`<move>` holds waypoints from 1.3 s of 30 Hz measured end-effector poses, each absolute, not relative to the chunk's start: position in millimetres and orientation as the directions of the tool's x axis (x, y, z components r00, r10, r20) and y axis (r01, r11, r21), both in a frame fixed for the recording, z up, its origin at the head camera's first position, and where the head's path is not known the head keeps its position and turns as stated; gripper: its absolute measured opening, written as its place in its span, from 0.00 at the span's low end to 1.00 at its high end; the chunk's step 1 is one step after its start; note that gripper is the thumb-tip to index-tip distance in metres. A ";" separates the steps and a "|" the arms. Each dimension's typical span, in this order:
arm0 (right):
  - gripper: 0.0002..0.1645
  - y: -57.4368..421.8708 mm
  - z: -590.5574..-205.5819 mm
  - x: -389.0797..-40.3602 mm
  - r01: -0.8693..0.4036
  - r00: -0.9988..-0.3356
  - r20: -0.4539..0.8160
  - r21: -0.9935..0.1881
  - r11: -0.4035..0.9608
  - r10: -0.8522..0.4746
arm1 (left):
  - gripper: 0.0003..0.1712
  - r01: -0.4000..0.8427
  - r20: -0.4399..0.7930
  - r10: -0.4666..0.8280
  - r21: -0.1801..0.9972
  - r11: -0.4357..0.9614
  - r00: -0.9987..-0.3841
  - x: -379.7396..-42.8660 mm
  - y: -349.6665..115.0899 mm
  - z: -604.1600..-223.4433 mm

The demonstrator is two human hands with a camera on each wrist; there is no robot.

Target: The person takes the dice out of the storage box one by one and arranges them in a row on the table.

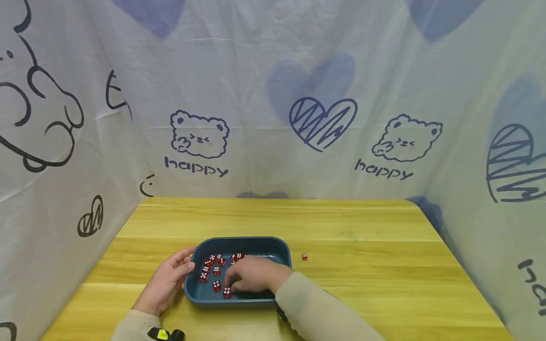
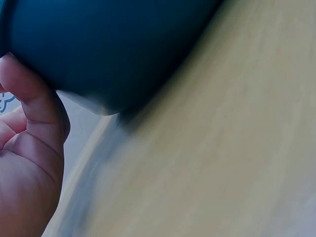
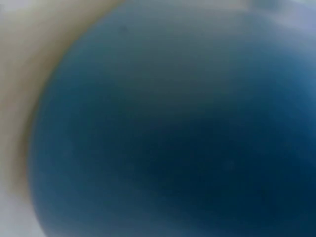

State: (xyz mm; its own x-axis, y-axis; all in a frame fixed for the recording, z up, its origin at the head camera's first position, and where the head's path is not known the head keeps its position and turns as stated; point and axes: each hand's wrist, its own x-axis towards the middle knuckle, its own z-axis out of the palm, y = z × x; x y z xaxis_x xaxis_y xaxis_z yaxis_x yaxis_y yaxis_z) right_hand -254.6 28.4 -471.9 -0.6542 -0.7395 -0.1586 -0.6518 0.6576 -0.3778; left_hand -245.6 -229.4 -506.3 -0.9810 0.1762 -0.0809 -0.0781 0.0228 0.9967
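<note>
A dark blue rectangular tray point(image 1: 239, 305) stands on the table with several red dice in it, white-dotted. My left hand point(image 1: 164, 282) grips its left end, thumb at the rim; in the left wrist view the thumb point(image 2: 39, 103) bends against the tray wall point(image 2: 108, 54). Inside the tray is my right hand point(image 1: 258, 273), fingers pointing down and curled, with thumb and forefinger at a red die point(image 1: 227, 292) near the front wall. Another die point(image 1: 216, 285) lies just left of it. My right hand hides part of the tray floor. Only the blurred tray wall point(image 3: 123, 123) fills the right wrist view.
One loose red die point(image 1: 304, 256) lies on the wooden table point(image 1: 362, 265), right of the tray. White printed cloth point(image 1: 256, 156) encloses the table at the back and both sides. The right forearm point(image 1: 320, 308) crosses the tray's front right corner.
</note>
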 end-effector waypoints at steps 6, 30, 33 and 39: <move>0.13 27.9 -475.6 -253.9 -0.654 -0.633 -0.172 -0.403 0.641 -0.754 | 0.31 -0.077 -0.078 0.185 0.997 0.013 -0.980 -245.6 -229.9 -507.0; 0.15 47.7 -469.4 -256.3 -0.622 -0.699 0.004 -0.497 0.605 -0.716 | 0.32 -0.107 -0.106 0.182 0.994 0.007 -0.977 -245.3 -228.1 -504.7; 0.16 54.2 -467.7 -256.1 -0.609 -0.715 0.023 -0.511 0.606 -0.699 | 0.32 -0.103 -0.104 0.181 0.995 0.015 -0.978 -245.4 -227.5 -505.1; 0.17 67.9 -459.6 -256.0 -0.597 -0.746 0.097 -0.536 0.597 -0.659 | 0.31 -0.100 -0.101 0.172 0.995 0.015 -0.980 -246.2 -228.1 -505.2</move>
State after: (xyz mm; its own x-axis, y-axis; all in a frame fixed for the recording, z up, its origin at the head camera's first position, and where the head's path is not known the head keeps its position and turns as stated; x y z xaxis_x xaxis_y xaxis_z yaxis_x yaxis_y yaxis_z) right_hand -256.0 67.9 -459.6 -0.7462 -0.6586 0.0969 -0.5968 0.5973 -0.5357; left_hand -246.2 -228.1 -505.2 -0.9798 0.1725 -0.1009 -0.0999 0.0145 0.9949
